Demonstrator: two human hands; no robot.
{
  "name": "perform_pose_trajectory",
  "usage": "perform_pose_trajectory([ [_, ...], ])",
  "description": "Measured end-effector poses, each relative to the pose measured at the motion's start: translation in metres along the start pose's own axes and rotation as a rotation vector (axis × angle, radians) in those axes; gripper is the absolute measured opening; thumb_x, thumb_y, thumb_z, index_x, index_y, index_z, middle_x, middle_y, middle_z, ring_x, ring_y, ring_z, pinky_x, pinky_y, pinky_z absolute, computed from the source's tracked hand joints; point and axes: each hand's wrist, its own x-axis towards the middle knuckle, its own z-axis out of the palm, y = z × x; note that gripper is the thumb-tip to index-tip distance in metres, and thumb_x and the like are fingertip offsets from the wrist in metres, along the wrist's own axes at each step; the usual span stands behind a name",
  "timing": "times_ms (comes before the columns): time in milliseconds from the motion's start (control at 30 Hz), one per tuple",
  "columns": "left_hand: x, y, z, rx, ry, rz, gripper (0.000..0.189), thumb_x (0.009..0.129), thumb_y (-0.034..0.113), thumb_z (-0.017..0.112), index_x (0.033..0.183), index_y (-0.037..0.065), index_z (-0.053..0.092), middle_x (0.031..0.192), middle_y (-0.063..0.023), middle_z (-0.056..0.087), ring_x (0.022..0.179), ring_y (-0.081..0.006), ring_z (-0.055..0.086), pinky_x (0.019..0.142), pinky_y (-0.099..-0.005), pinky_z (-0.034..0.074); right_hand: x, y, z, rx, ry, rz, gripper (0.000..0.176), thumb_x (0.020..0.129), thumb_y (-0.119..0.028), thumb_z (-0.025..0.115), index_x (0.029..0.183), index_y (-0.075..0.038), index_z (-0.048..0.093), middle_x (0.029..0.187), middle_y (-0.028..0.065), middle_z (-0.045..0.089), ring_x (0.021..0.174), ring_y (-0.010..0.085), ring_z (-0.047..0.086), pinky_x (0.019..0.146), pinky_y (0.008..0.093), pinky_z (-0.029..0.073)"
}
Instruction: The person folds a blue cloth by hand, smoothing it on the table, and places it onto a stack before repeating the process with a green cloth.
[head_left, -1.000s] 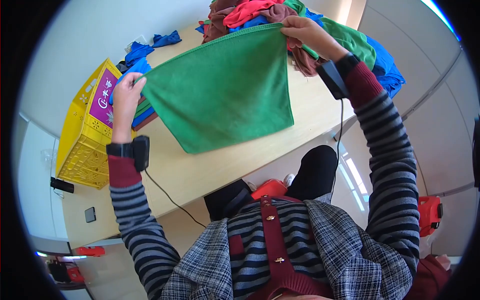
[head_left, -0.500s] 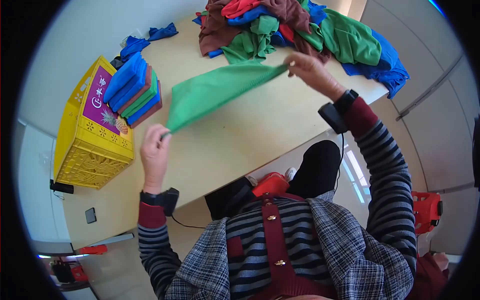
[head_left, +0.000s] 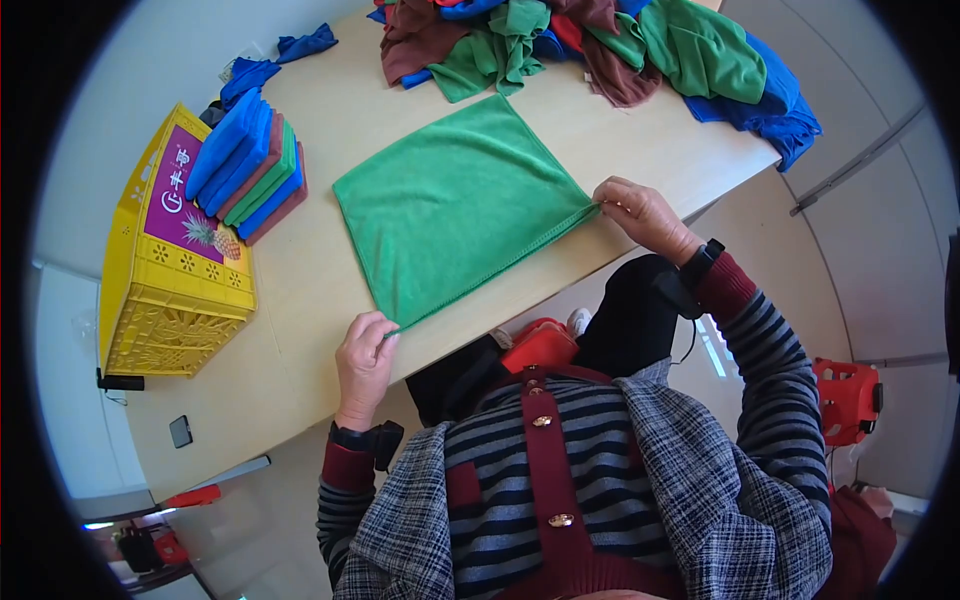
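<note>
A green cloth (head_left: 460,205) lies spread out on the pale table (head_left: 300,370), its near edge slightly bunched. My left hand (head_left: 366,365) pinches the near left corner close to the table's front edge. At the near right corner, my right hand (head_left: 645,215) is closed on the same cloth. Left of the cloth stands a stack of folded cloths (head_left: 250,175) in blue, brown and green, leaning against a yellow crate (head_left: 180,300).
A loose heap of cloths (head_left: 700,65) in green, blue, brown and red covers the table's far side. Small blue cloths (head_left: 307,43) lie at the back left. A phone (head_left: 181,431) rests at the front left. A red basket (head_left: 845,400) stands on the right.
The green cloth has come down from the air onto the table and now lies nearly flat. Both hands have moved nearer to my body, still gripping its corners.
</note>
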Motion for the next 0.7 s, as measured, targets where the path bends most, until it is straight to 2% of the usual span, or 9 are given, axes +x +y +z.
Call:
perform_pose_trajectory([
  [67,-0.003,-0.001,0.001,0.012,-0.006,0.011,0.014,0.085,-0.006,0.071,0.097,0.0,0.067,0.099,-0.0093,0.063,0.082,-0.0202,0.064,0.071,-0.0297,0.051,-0.007,-0.003,0.001,-0.02,0.003,0.01,0.011,0.094,-0.003,0.062,0.105,-0.003,0.064,0.097,0.0142,0.065,0.089,0.0339,0.066,0.082,0.0376,0.055],
  [300,-0.008,0.001,0.0,0.049,-0.039,0.014,0.015,0.085,-0.006,0.07,0.098,0.001,0.068,0.102,-0.0092,0.063,0.084,-0.0217,0.064,0.071,-0.0311,0.052,-0.013,-0.004,-0.005,-0.171,-0.039,-0.142,0.005,0.092,-0.004,0.063,0.097,-0.004,0.064,0.096,0.0126,0.066,0.092,0.0355,0.065,0.08,0.042,0.055],
  [467,-0.012,0.002,-0.008,0.07,-0.084,0.003,0.013,0.086,-0.005,0.07,0.098,0.001,0.067,0.103,-0.0092,0.063,0.085,-0.0218,0.065,0.071,-0.0311,0.052,-0.022,-0.01,-0.014,-0.2,-0.078,-0.07,0.003,0.091,-0.004,0.064,0.095,-0.003,0.065,0.096,0.012,0.066,0.094,0.0342,0.065,0.082,0.0412,0.055],
  [567,-0.006,0.0,-0.013,0.074,-0.089,0.007,0.011,0.087,-0.004,0.07,0.097,0.001,0.067,0.102,-0.0094,0.063,0.086,-0.0217,0.065,0.071,-0.0306,0.052,-0.024,-0.018,-0.016,-0.102,0.026,0.088,0.004,0.09,-0.004,0.065,0.093,-0.003,0.066,0.094,0.012,0.066,0.096,0.0327,0.065,0.085,0.0407,0.055],
  [667,0.021,0.002,-0.017,0.111,-0.02,0.037,0.009,0.085,-0.001,0.073,0.092,0.002,0.068,0.098,-0.0121,0.066,0.09,-0.0317,0.068,0.077,-0.0394,0.055,-0.017,-0.03,-0.003,-0.085,0.023,0.021,0.007,0.089,-0.005,0.067,0.096,-0.003,0.066,0.097,0.0118,0.066,0.098,0.0324,0.064,0.086,0.0405,0.054],
  [700,0.035,0.005,-0.018,0.118,-0.013,0.041,0.009,0.085,-0.001,0.073,0.092,0.002,0.068,0.098,-0.0121,0.066,0.09,-0.0317,0.068,0.077,-0.0394,0.055,-0.014,-0.034,0.003,-0.075,0.021,-0.013,0.009,0.088,-0.005,0.068,0.098,-0.004,0.066,0.098,0.0118,0.066,0.1,0.0323,0.064,0.087,0.0404,0.054],
])
